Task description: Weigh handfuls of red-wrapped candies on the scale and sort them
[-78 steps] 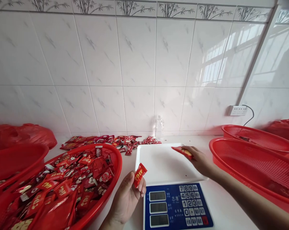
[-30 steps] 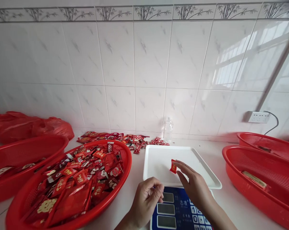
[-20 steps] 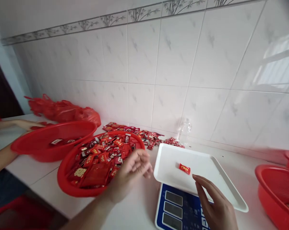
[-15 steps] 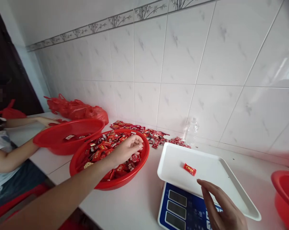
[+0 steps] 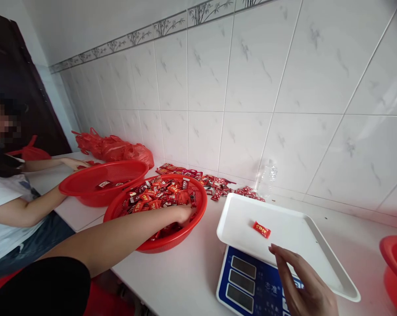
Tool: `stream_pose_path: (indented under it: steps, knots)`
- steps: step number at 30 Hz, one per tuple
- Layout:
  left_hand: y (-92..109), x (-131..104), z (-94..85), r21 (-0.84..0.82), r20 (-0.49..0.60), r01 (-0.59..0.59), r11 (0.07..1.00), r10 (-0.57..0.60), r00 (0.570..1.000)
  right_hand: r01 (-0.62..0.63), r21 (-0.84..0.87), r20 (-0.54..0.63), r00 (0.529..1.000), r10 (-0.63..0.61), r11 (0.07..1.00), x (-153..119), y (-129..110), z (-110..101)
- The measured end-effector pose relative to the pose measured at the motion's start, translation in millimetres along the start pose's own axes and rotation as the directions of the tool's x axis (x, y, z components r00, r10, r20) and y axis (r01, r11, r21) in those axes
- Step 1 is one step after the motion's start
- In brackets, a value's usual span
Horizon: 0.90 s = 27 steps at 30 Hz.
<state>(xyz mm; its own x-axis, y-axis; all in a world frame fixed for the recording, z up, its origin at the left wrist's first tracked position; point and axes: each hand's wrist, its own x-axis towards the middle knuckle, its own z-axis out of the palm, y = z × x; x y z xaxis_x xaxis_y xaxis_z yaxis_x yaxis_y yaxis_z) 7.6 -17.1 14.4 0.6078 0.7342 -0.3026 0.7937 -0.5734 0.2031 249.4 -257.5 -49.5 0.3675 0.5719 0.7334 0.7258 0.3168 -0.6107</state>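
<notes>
Your left hand (image 5: 185, 214) digs into the red plastic basket (image 5: 174, 241), grip hidden; withdrawing needs rim clearance. Your right hand (image 5: 306, 283) hovers half-open, empty.

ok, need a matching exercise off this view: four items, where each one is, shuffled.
Items
1. Left hand
2. Right hand
3. Clear plastic bottle
4. Single red candy

Places
A. Upright by the tiled wall
B. Down among the wrapped sweets in the red basket
C. Lying on the white tray
D. Over the scale's blue panel

Pairs: 1-B, 2-D, 3-A, 4-C
</notes>
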Motion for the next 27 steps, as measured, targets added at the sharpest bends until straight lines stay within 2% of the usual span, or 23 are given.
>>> stream_pose_path:
  steps: [6, 9, 11, 14, 16, 17, 19, 21, 24, 27]
  knots:
    - [-1, -4, -3.5, 0.090, 0.078, 0.031, 0.995, -0.038, 0.996, 0.000, 0.018, 0.000, 1.000, 0.000, 1.000, 0, 0, 2]
    - [-7, -2, -15.0, 0.090, 0.054, 0.028, 0.996, -0.033, 0.998, -0.008, 0.023, -0.007, 1.000, 0.008, 1.000, 1, -1, 3]
    - [-10, 0, -29.3, 0.084, -0.028, 0.019, 0.996, -0.017, 0.999, -0.011, 0.018, -0.017, 1.000, 0.011, 1.000, 3, -1, 3]
    - [-4, 2, -54.5, -0.035, -0.245, -0.019, 0.999, 0.010, 0.969, 0.015, -0.006, -0.039, 0.999, -0.015, 1.000, 7, 1, 0]
    - [12, 3, -66.8, -0.180, -0.341, -0.085, 0.980, 0.019, 0.940, 0.031, -0.031, -0.043, 0.999, -0.033, 0.999, 10, 3, -2]
    - [24, 4, -69.9, -0.258, -0.343, -0.130, 0.957, 0.035, 0.939, 0.026, -0.046, -0.042, 0.999, -0.028, 0.999, 11, 4, -2]
    - [51, 6, -68.8, -0.419, -0.279, -0.210, 0.883, 0.095, 0.956, -0.012, -0.075, -0.036, 0.999, 0.009, 0.997, 14, 6, -4]
    - [80, 11, -59.2, -0.537, -0.208, -0.254, 0.805, 0.166, 0.964, -0.064, -0.108, -0.026, 0.998, 0.062, 0.992, 17, 8, -4]
    - [117, 21, -37.8, -0.601, -0.115, -0.275, 0.750, 0.259, 0.959, -0.136, -0.147, 0.002, 0.990, 0.138, 0.980, 18, 12, -5]
    - [143, 30, -21.7, -0.499, -0.048, -0.307, 0.811, 0.328, 0.944, -0.186, -0.187, 0.011, 0.981, 0.191, 0.965, 20, 18, -4]
